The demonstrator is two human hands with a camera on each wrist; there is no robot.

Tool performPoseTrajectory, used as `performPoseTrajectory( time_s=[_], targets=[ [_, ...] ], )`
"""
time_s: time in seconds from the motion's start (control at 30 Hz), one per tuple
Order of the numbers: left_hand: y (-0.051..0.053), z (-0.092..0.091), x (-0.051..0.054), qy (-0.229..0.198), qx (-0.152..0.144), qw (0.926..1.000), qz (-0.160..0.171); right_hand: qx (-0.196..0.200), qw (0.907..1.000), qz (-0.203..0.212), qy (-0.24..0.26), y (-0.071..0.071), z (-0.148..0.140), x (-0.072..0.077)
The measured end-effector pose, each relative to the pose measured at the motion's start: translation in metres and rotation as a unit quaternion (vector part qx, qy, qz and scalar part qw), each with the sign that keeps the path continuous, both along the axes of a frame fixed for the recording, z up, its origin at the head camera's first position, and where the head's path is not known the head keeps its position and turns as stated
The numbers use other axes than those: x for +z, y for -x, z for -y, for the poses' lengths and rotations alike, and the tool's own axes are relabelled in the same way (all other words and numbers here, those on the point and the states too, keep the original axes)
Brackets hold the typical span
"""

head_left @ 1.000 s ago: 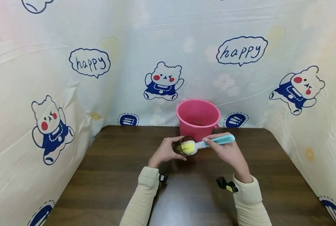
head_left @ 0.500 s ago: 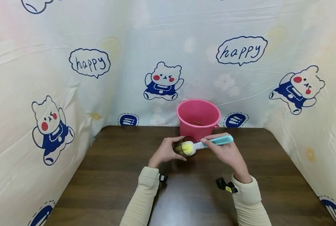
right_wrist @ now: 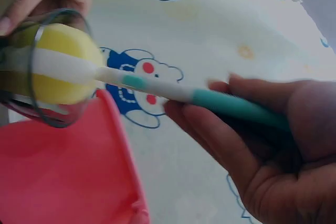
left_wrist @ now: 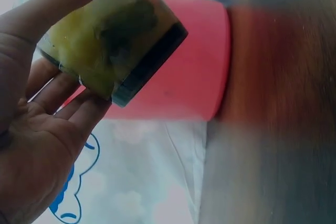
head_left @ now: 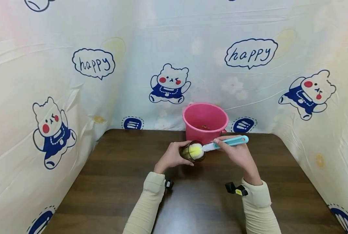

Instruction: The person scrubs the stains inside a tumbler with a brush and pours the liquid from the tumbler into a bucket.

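The left hand (head_left: 174, 157) grips a dark, see-through glass (head_left: 186, 153), which lies tilted with its mouth toward the right hand. A sponge brush has its yellow and white head (head_left: 195, 151) partly in the glass mouth. Its blue and white handle (head_left: 235, 140) is held by the right hand (head_left: 238, 156), fingers and thumb around it. In the left wrist view the glass (left_wrist: 121, 40) sits between thumb and fingers, its thick base facing the camera side. The right wrist view shows the yellow sponge (right_wrist: 63, 61) inside the rim.
A pink bucket (head_left: 201, 135) stands at the table's back edge, just behind the glass, with small bits at its bottom. The brown wooden table (head_left: 118, 195) is enclosed by a printed cloth (head_left: 206, 48) at the back and both sides.
The right hand and brush have shifted slightly to the right, drawing the sponge head a little outward in the glass. The left hand and glass have barely moved.
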State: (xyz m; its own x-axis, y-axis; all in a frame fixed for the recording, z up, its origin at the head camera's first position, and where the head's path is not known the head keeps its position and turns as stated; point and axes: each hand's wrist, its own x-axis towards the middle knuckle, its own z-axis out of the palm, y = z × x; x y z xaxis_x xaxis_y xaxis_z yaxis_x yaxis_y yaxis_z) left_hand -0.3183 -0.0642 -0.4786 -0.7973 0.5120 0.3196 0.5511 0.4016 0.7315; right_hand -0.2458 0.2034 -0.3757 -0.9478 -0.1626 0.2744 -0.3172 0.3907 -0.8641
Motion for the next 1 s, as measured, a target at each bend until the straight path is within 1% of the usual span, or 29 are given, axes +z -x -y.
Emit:
performPoseTrajectory(
  time_s=[0.07, 0.13, 0.17, 0.23, 0.27, 0.3, 0.37, 0.4, 0.47, 0.5, 0.53, 0.57, 0.6, 0.67, 0.77, 0.83, 0.93, 1.0],
  targets=[
    [0.001, 0.000, 0.000, 0.001, 0.001, 1.0000, 0.002, -0.023, 0.9997, -0.009, -0.002, 0.003, 0.001, -0.003],
    [0.002, 0.000, 0.001, 0.004, 0.007, 1.0000, 0.003, -0.029, 0.9994, -0.015, -0.014, 0.005, 0.002, -0.005],
    [0.002, 0.001, 0.000, 0.007, 0.010, 0.9999, 0.005, -0.021, 0.9993, -0.018, -0.023, 0.005, 0.003, -0.006],
    [0.003, 0.003, 0.000, 0.015, 0.014, 0.9998, 0.009, 0.012, 0.9988, -0.027, -0.038, 0.003, 0.004, -0.006],
    [0.004, 0.004, -0.001, 0.019, 0.015, 0.9996, 0.012, 0.031, 0.9982, -0.032, -0.040, 0.002, 0.005, -0.006],
    [0.003, 0.005, -0.001, 0.021, 0.014, 0.9996, 0.015, 0.050, 0.9973, -0.036, -0.039, -0.002, 0.008, -0.002],
    [0.003, 0.006, -0.002, 0.023, 0.012, 0.9995, 0.020, 0.068, 0.9962, -0.046, -0.027, -0.005, 0.010, -0.001],
    [0.003, 0.006, -0.002, 0.021, 0.011, 0.9995, 0.021, 0.060, 0.9968, -0.049, -0.021, -0.005, 0.011, 0.000],
    [0.004, 0.005, -0.002, 0.014, 0.011, 0.9997, 0.018, 0.025, 0.9983, -0.050, -0.016, -0.003, 0.013, -0.001],
    [0.005, 0.005, -0.002, 0.011, 0.012, 0.9997, 0.016, 0.005, 0.9988, -0.046, -0.016, -0.001, 0.013, -0.002],
    [0.006, 0.005, -0.002, 0.009, 0.012, 0.9998, 0.013, -0.011, 0.9990, -0.041, -0.016, 0.003, 0.011, -0.006],
    [0.006, 0.005, -0.002, 0.010, 0.013, 0.9998, 0.010, -0.019, 0.9990, -0.036, -0.022, 0.005, 0.011, -0.007],
    [0.006, 0.004, -0.001, 0.013, 0.014, 0.9998, 0.010, -0.018, 0.9989, -0.030, -0.031, 0.006, 0.010, -0.007],
    [0.005, 0.004, -0.001, 0.018, 0.012, 0.9998, 0.006, 0.010, 0.9989, -0.024, -0.040, 0.004, 0.009, -0.006],
    [0.003, 0.003, 0.000, 0.024, 0.002, 0.9997, 0.011, 0.050, 0.9980, -0.022, -0.033, 0.000, 0.008, -0.002],
    [0.002, 0.002, 0.000, 0.023, -0.006, 0.9996, 0.013, 0.040, 0.9989, -0.018, -0.014, -0.001, 0.007, -0.001],
    [0.001, 0.001, 0.000, 0.021, -0.004, 0.9996, 0.017, -0.007, 1.0000, -0.003, 0.001, 0.002, 0.004, -0.004],
    [0.000, 0.002, 0.000, 0.023, 0.006, 0.9996, 0.018, -0.031, 0.9995, 0.009, -0.001, 0.004, 0.003, -0.006]
  ],
)
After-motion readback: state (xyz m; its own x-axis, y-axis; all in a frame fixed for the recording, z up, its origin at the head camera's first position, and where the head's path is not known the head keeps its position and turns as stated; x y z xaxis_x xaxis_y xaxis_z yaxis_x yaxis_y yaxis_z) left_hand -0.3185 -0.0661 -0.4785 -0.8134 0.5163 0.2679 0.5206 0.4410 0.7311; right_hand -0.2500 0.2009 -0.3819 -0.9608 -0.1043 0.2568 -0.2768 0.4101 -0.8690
